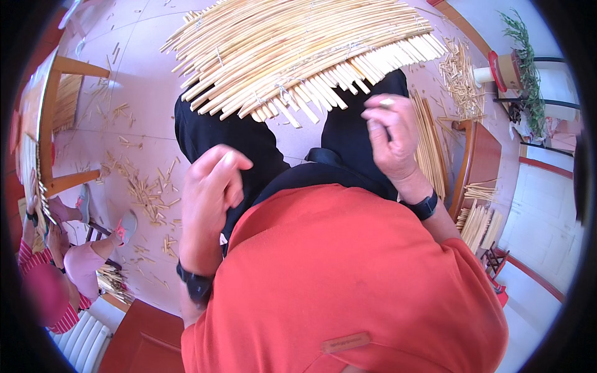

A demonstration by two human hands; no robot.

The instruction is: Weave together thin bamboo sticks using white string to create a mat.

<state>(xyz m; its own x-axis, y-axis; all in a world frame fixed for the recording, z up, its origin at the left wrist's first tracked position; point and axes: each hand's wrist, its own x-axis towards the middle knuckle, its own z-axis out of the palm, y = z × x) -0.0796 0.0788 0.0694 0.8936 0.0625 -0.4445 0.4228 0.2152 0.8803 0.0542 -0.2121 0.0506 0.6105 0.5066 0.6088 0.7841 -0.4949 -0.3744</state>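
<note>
A mat of pale reed stalks (298, 46), bound with thin ties, lies over my knees, its near edge made of uneven short stalk ends. Just below the mat's right part, my right hand (395, 133) is raised with bent fingers. A short pale reed piece (387, 102) shows at its fingertips. My left hand (217, 177) hovers over my left thigh, apart from the mat. Its fingers are curled and slightly blurred, and whatever they may hold is hidden.
Cut reed scraps (149, 193) litter the tiled floor. At left, another person (74, 267) sits working at a wooden frame (46, 124) with stalks. Long stalks (430, 143) lean by a wooden bench (482, 161) at right, near a potted plant (528, 68) and stacked bundles (477, 225).
</note>
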